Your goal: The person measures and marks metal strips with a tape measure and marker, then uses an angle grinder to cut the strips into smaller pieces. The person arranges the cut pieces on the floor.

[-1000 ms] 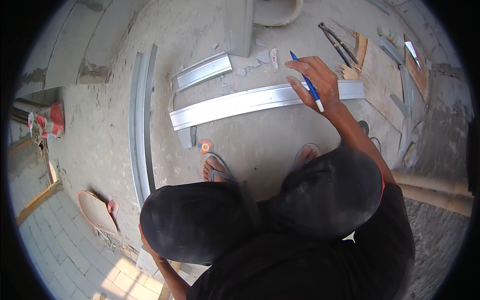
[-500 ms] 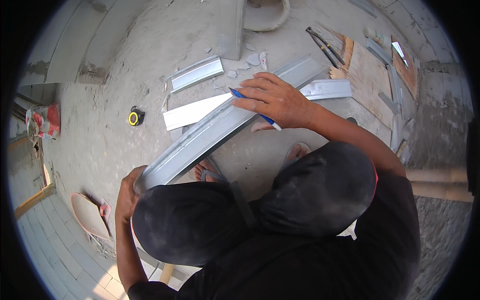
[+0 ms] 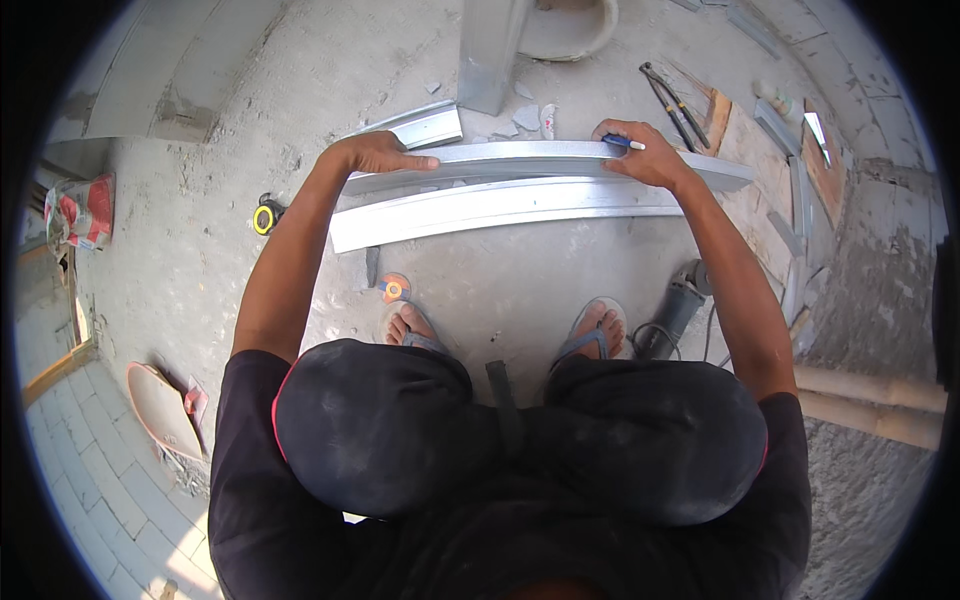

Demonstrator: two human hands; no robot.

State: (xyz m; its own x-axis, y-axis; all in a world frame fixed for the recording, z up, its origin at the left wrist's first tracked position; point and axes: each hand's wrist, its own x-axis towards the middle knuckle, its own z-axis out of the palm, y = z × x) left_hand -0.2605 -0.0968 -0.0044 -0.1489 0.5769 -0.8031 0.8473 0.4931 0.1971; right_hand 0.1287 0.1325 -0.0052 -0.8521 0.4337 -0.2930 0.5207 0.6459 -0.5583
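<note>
A long galvanized metal channel (image 3: 520, 153) stretches crosswise in front of my feet, held at both ends of its middle stretch. My left hand (image 3: 378, 155) grips it toward the left end, thumb laid along the upper edge. Farther right, my right hand (image 3: 648, 157) is closed on the same channel and also keeps a blue marker pen (image 3: 624, 142) between its fingers. Just nearer to me, a second metal channel (image 3: 500, 212) lies on the floor, roughly parallel. Behind my left hand lies a short channel offcut (image 3: 430, 127).
An angle grinder (image 3: 672, 312) stands by my right foot, and an orange-centred disc (image 3: 394, 288) lies by my left. A yellow tape measure (image 3: 265, 217) sits at left. Pincers (image 3: 675, 105) and plywood (image 3: 745, 200) are at right. A metal post (image 3: 490, 60) and a basin (image 3: 570, 35) are beyond.
The held channel has swung from a slant across my knees to lie crosswise, farther from me. My left hand has moved from beside my knee forward to it; the right has shifted right.
</note>
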